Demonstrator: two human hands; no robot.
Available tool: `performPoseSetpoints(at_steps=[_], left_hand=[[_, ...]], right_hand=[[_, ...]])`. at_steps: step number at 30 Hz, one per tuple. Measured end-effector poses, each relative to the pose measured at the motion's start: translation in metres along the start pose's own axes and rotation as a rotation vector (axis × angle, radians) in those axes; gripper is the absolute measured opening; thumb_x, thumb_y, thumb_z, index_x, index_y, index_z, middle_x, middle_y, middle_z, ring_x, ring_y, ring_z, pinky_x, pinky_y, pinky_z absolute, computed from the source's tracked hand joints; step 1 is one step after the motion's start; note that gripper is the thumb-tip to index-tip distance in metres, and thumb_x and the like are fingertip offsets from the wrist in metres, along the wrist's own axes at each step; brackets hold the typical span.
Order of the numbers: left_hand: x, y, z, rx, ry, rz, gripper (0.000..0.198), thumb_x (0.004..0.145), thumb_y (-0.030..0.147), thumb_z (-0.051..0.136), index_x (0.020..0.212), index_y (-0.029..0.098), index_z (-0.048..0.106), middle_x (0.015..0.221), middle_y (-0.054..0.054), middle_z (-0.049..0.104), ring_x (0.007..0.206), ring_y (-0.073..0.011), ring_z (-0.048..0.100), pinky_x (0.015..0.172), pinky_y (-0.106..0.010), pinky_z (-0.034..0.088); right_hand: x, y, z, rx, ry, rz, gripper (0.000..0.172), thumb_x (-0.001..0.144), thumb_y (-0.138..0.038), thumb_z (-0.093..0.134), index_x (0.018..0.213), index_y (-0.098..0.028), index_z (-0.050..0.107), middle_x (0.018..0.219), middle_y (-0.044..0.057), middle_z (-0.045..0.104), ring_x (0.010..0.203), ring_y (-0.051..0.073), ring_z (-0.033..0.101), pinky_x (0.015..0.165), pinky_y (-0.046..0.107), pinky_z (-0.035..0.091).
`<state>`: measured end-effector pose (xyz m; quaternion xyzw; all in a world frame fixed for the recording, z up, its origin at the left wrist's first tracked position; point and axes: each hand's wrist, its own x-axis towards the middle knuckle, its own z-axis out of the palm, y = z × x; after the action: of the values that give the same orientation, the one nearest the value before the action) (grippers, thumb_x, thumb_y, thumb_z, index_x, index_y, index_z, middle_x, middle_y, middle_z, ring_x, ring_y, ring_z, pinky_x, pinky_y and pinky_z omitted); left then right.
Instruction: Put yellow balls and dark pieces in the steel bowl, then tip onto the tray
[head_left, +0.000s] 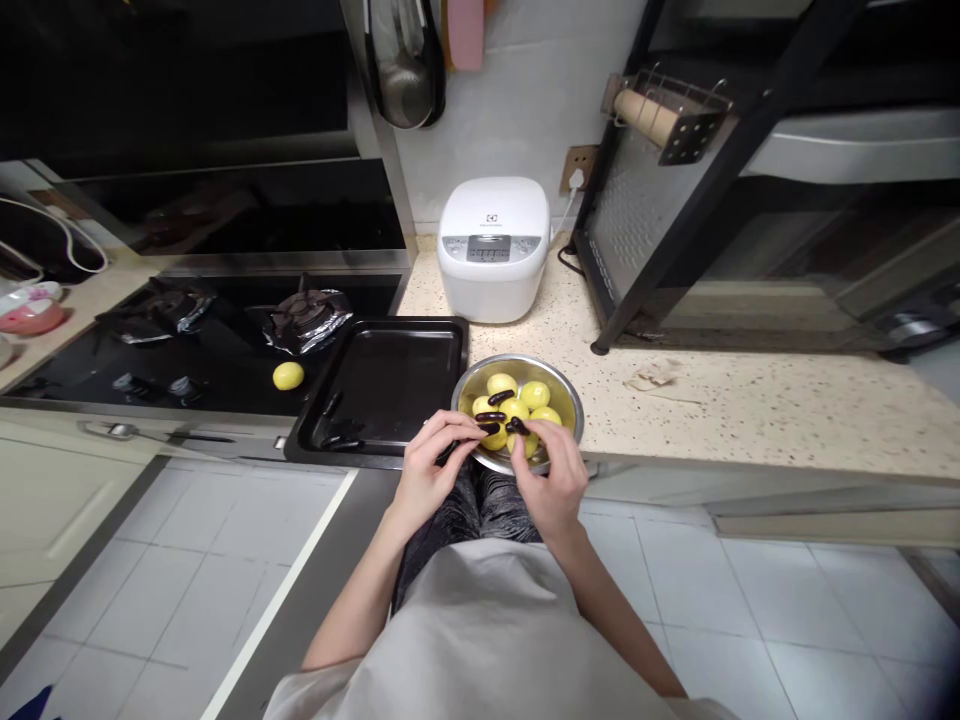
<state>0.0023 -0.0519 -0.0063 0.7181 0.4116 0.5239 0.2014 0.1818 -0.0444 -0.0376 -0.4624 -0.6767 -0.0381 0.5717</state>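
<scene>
A round metal bowl [576, 400] at the counter's front edge holds several yellow, lemon-like fruits [535, 394], with dark finger-shaped pieces [501, 397] lying on top. My left hand [435, 460] reaches over the bowl's left rim, its fingertips closed on one dark finger-shaped piece [489, 429]. From the right side, my right hand [553, 475] pinches another dark piece [517, 426] between thumb and fingers, above the fruits. The two hands are a short way apart. My fingers hide part of the bowl's near side.
A black baking tray [397, 365] sits left of the bowl, beside the gas hob [225, 340], where one yellow fruit [288, 376] lies. Behind the bowl stands a white rice cooker [493, 250]. A black rack [622, 270] stands to the right, near a dry scrap [652, 378] on the counter.
</scene>
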Motion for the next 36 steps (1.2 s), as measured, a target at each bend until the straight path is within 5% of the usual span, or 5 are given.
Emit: performPoseSetpoints(at_steps=[5, 18, 30, 36], left_hand=[[0.001, 0.001, 0.0, 0.038, 0.027, 0.03, 0.015, 0.101, 0.017, 0.063, 0.105, 0.024, 0.076, 0.104, -0.006, 0.072, 0.101, -0.0198, 0.07, 0.092, -0.036, 0.057], [0.001, -0.001, -0.002, 0.042, 0.008, 0.095, 0.023, 0.099, 0.007, 0.062, 0.108, 0.024, 0.075, 0.107, -0.006, 0.071, 0.104, -0.0184, 0.07, 0.094, -0.033, 0.057], [0.002, -0.002, 0.0, 0.028, 0.01, 0.085, 0.021, 0.098, 0.007, 0.063, 0.107, 0.022, 0.075, 0.107, -0.006, 0.072, 0.104, -0.0177, 0.071, 0.095, -0.032, 0.057], [-0.001, -0.004, 0.008, 0.011, 0.036, 0.063, 0.02, 0.098, 0.007, 0.064, 0.105, 0.022, 0.075, 0.107, -0.006, 0.072, 0.105, -0.0183, 0.071, 0.095, -0.033, 0.057]], right_hand=[[0.015, 0.02, -0.004, -0.037, -0.103, 0.137, 0.018, 0.103, -0.022, 0.054, 0.112, -0.021, 0.07, 0.102, 0.01, 0.075, 0.098, 0.024, 0.071, 0.088, 0.04, 0.059], [0.035, 0.057, -0.01, -0.007, -0.305, 0.189, 0.025, 0.1, -0.018, 0.047, 0.103, -0.021, 0.072, 0.107, 0.007, 0.078, 0.101, 0.026, 0.068, 0.092, 0.042, 0.048], [0.039, 0.057, -0.011, 0.072, -0.306, 0.217, 0.025, 0.099, -0.018, 0.049, 0.101, -0.023, 0.073, 0.109, 0.008, 0.078, 0.105, 0.028, 0.071, 0.096, 0.046, 0.052], [0.034, 0.036, -0.02, 0.173, -0.295, 0.057, 0.02, 0.102, -0.017, 0.056, 0.106, -0.024, 0.074, 0.106, 0.007, 0.078, 0.105, 0.026, 0.071, 0.096, 0.046, 0.056]])
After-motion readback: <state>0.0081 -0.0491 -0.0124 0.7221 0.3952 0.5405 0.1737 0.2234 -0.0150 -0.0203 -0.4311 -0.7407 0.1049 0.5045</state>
